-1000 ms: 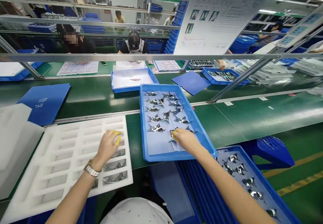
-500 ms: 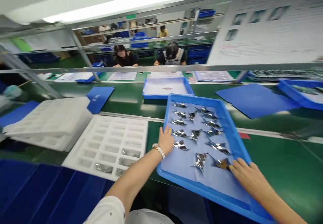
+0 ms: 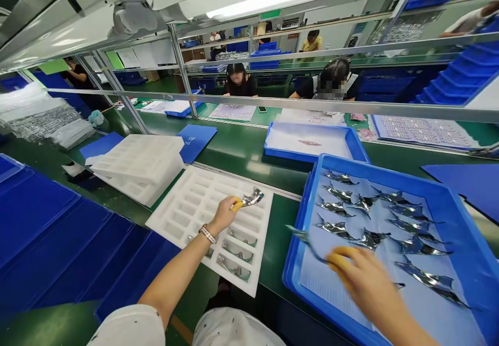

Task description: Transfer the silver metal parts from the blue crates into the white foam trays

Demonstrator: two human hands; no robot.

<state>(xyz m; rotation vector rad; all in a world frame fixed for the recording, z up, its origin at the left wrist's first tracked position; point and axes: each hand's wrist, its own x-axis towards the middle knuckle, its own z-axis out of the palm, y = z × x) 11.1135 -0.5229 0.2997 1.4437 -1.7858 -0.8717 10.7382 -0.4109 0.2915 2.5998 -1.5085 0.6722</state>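
Well, the left hand is pinching a curved chrome piece over a white foam tray, with similar pieces sitting in its slots, while the right hand is gripping another piece above a blue tray, where more chrome pieces are lying on a pale liner.

The left hand, wearing yellow finger cots, pinches a curved, shiny metal piece above a white foam tray, whose near slots hold more such pieces. The blurred right hand is at a pointed metal piece, over a blue tray lined with a pale blue sheet, where rows of similar pieces lie. Both trays rest on a green surface.
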